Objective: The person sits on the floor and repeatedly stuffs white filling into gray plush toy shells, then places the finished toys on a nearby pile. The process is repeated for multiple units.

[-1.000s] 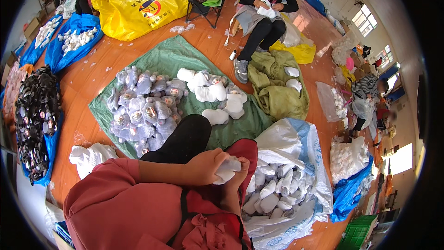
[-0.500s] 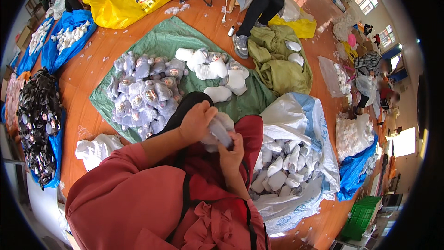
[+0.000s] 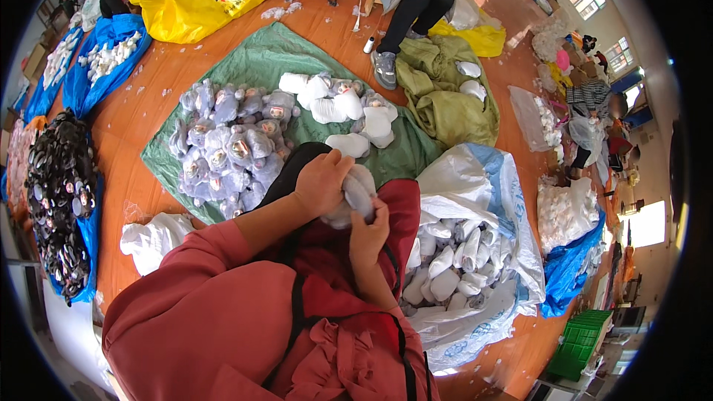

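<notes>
Over my lap, both hands hold a grey and white plush toy piece (image 3: 359, 187). My left hand (image 3: 324, 181) is closed around its upper left side, with the fingertips partly hidden behind it. The thumb and fingers of my right hand (image 3: 369, 233) pinch its lower right edge. Just beyond my knee, a pile of grey plush toys with small faces (image 3: 234, 145) lies on a green sheet (image 3: 275, 48). White plush pieces (image 3: 334, 108) lie to the right of that pile.
A white woven sack (image 3: 464, 178) of white and grey plush pieces stands open at my right. Dark plush toys (image 3: 63, 200) fill a blue bag at far left. A seated person's shoe (image 3: 384, 70) rests beyond the green sheet, beside an olive sack (image 3: 449, 96).
The plush piece has turned in my hands and shows more of its grey side. My left hand has shifted slightly right; my right hand keeps its pinch lower down.
</notes>
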